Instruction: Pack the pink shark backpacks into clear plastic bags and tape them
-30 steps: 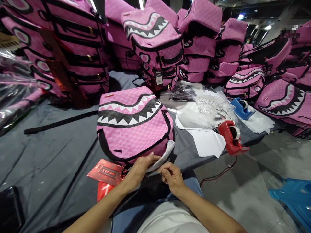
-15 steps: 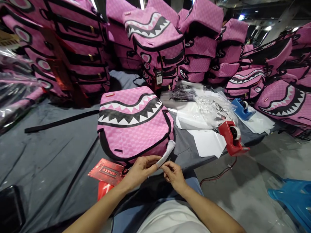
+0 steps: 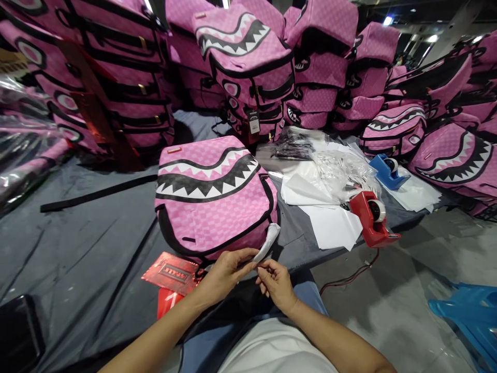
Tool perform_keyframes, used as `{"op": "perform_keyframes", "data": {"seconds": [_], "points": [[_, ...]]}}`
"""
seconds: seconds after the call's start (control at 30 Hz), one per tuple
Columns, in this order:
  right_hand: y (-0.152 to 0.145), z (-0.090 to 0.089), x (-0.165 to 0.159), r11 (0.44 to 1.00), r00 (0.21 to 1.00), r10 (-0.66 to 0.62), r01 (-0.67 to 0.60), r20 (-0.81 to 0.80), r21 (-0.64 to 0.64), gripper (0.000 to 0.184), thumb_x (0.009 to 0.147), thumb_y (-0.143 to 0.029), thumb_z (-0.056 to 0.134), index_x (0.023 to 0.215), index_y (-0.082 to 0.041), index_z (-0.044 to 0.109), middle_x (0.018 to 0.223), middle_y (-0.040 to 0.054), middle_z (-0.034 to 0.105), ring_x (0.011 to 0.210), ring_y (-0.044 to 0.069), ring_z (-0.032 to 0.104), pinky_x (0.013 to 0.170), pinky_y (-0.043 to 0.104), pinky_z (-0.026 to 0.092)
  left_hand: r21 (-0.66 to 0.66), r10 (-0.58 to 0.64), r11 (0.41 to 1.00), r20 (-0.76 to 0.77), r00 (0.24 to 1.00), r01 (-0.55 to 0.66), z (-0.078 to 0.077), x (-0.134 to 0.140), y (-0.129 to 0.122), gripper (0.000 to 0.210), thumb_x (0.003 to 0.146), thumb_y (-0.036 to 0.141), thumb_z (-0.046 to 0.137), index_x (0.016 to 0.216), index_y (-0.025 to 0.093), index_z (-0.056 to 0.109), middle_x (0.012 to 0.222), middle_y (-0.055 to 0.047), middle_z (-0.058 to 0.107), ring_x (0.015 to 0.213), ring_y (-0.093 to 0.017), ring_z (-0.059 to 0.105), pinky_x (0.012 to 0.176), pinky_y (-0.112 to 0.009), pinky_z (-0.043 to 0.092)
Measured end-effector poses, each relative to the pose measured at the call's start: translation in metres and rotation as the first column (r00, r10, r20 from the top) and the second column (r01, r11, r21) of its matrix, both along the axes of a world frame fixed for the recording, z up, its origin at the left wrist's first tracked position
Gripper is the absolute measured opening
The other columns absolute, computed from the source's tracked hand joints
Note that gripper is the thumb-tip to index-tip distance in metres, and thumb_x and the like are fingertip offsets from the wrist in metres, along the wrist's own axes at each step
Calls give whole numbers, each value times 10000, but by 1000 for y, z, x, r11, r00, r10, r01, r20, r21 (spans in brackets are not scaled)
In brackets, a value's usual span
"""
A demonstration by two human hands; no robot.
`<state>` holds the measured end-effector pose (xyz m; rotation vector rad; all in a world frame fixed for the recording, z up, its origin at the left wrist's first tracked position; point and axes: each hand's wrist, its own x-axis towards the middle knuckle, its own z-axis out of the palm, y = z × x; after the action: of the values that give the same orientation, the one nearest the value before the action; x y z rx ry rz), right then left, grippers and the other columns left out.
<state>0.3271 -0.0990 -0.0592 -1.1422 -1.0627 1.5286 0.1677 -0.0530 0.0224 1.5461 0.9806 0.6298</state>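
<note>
A pink backpack (image 3: 229,220) with a black-and-white shark-mouth print lies on the grey-covered table in front of me. A white paper wrap (image 3: 268,241) curves along its near right edge; what it covers is hidden. My left hand (image 3: 225,274) is closed on the lower end of this wrap, thumb and fingers pinching it. Right beside it, my right hand (image 3: 277,285) has its fingertips pinched together at the wrap's end; anything between them is too small to make out. Red shiny tags (image 3: 171,272) lie by my left wrist.
Stacked pink backpacks (image 3: 248,67) line the back. To the right are white paper sheets (image 3: 330,225), clear plastic bags (image 3: 334,168), a red tape dispenser (image 3: 370,220) and a blue one (image 3: 388,171). A dark device (image 3: 19,331) lies at lower left; a blue stool (image 3: 466,311) stands right.
My right fingers have shifted slightly at the end of the white wrap, and my left fingers have moved a little. The backpack stays in place.
</note>
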Motion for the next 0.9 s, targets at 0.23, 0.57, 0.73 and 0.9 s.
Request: {"op": "perform_keyframes", "data": {"seconds": [0.23,0.57,0.73,0.9], "points": [[20,7,0,1000,1000,8,-8,19,-13,482,753,-629,687,888,-170,636,600,-42,604,380,46,442,337,154,282,57,84,995,-26,996,-82,-10,-2,-2,362,847,415,643,1136,229,756,1208,-49,748,1123,-276,703,998,-383,552],[27,8,-10,976,992,-82,60,-97,-209,601,621,-583,773,999,-182,533,489,-97,560,292,80,458,285,150,215,228,152,965,-93,984,-128,-15,0,-9,314,893,398,594,1136,287,761,1360,-46,657,1280,-276,603,1065,-403,510],[6,20,0,953,904,-27,-106,-426,-285,496,709,-503,782,1019,-181,566,494,-126,519,308,4,241,322,135,143,276,136,953,-15,991,-126,-18,1,-8,286,916,369,598,1143,292,754,1437,-61,601,1335,-265,557,1100,-432,480],[6,24,4,898,679,40,-346,-733,-272,348,728,-328,801,924,-224,533,510,-153,427,352,6,142,336,107,124,341,179,921,54,982,-187,-22,1,-8,298,919,393,612,1170,280,725,1541,-76,490,1345,-261,548,1086,-445,494]]}}
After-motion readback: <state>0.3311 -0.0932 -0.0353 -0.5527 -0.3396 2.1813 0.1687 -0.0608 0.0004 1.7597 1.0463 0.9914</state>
